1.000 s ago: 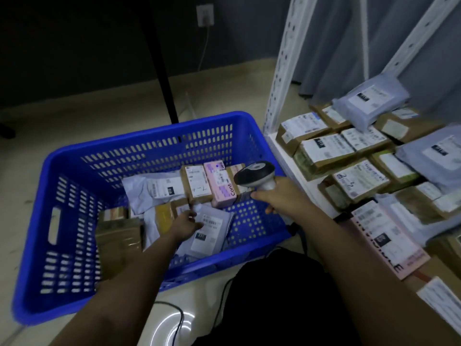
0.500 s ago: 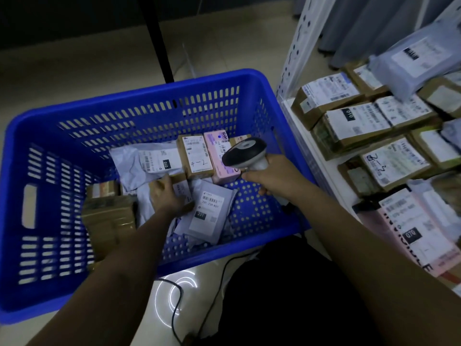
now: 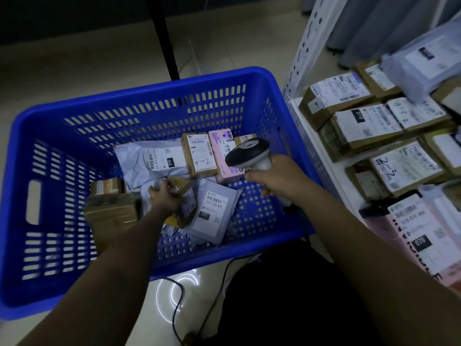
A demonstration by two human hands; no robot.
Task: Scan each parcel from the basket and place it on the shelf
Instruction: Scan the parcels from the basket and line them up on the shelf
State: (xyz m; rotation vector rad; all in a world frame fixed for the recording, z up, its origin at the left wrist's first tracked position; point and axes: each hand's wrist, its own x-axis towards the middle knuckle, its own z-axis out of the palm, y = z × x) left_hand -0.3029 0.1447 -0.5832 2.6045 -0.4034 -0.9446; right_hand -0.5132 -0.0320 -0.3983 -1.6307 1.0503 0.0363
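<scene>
Head-worn view, forward and down; close above basket

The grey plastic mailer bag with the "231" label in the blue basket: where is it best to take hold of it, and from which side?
Judging from its pose, take the grey plastic mailer bag with the "231" label by its near right edge, coming from above. It lies flat, label up, and that edge sits on bare floor of the blue basket. Its left side is tucked beside the left hand and other parcels.
</scene>
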